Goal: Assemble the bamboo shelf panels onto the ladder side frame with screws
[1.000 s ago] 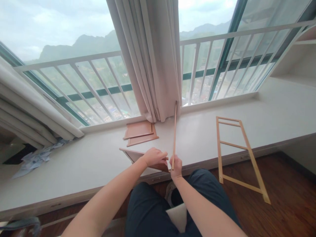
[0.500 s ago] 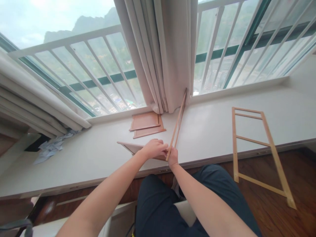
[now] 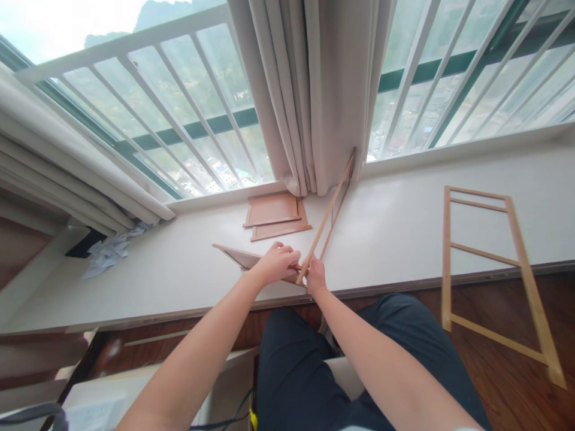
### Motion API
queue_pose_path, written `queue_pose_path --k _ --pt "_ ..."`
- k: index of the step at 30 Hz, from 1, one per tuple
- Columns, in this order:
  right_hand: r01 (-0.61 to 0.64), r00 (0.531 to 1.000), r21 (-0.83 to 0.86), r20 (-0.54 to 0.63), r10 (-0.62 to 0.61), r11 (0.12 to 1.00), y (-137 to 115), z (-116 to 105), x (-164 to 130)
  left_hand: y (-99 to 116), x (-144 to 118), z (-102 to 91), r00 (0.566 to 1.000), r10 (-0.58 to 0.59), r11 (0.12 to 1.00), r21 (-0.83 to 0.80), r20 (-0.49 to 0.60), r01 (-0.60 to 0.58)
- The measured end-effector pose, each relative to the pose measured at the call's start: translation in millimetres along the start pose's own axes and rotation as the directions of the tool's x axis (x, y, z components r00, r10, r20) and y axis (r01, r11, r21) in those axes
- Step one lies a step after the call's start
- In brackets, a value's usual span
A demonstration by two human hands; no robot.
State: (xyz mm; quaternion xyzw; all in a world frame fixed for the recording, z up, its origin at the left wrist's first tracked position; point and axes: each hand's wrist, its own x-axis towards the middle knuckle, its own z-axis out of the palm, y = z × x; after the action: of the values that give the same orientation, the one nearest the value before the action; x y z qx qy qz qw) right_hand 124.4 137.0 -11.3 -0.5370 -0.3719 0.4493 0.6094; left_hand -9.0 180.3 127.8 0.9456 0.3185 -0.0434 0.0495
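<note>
"What changed from a second ago?"

"The wooden frame (image 3: 324, 220) has turned: it was edge-on, one strip, and now both rails show. Its far end points between twelve and one o'clock from the right hand (image 3: 316, 274), which is curled around its near end."

"And the left hand (image 3: 277, 263)?"

"Fingers bent, gripping the brown panel (image 3: 245, 258), which sticks out between nine and ten o'clock. Its fingertips are too hidden to tell their exact pinch."

"Anything around them?"

"Two flat boards (image 3: 272, 211), overlapping, lie at twelve o'clock from the left hand on the white ledge (image 3: 395, 227). A second frame (image 3: 447, 257) leans at three, crumpled papers (image 3: 108, 254) lie at nine."

"In the way?"

"The curtain (image 3: 335, 90) hangs right by the held frame's far end; the left hand covers part of the panel."
</note>
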Motion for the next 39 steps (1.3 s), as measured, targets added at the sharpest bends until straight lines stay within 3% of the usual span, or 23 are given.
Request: queue_pose_path --k 10,20,26,31,33,35,39 --pt "0.090 0.996 -0.019 0.014 -0.090 0.996 -8 -7 -15 3 -10 8.2 0.997 0.027 1.000 0.016 -0.073 -0.025" --pt "0.128 0.992 -0.045 0.007 -0.128 0.991 -16 -19 -20 2 -15 -5.2 0.998 -0.019 1.000 0.015 -0.067 0.020" --pt "0.188 0.976 -0.001 0.111 -0.186 0.982 -26 -35 -33 8 -18 -5.3 0.996 -0.093 0.995 -0.021 -0.014 0.093" --pt "0.289 0.901 -0.033 0.346 -0.261 0.957 -26 -53 -53 11 -27 2.8 0.989 -0.143 0.985 -0.101 -0.043 0.138" --pt "0.330 0.884 -0.108 0.384 -0.267 0.938 -24 -53 -56 13 -29 4.6 0.986 -0.154 0.979 -0.142 -0.067 0.144" --pt "0.334 0.890 -0.199 0.388 -0.239 0.921 -22 -47 -56 14 -31 5.3 0.983 -0.157 0.976 -0.165 -0.098 0.140" --pt "0.209 0.945 -0.304 0.307 -0.112 0.929 -22 -28 -43 20 -35 5.9 0.980 -0.147 0.981 -0.146 -0.134 0.127"
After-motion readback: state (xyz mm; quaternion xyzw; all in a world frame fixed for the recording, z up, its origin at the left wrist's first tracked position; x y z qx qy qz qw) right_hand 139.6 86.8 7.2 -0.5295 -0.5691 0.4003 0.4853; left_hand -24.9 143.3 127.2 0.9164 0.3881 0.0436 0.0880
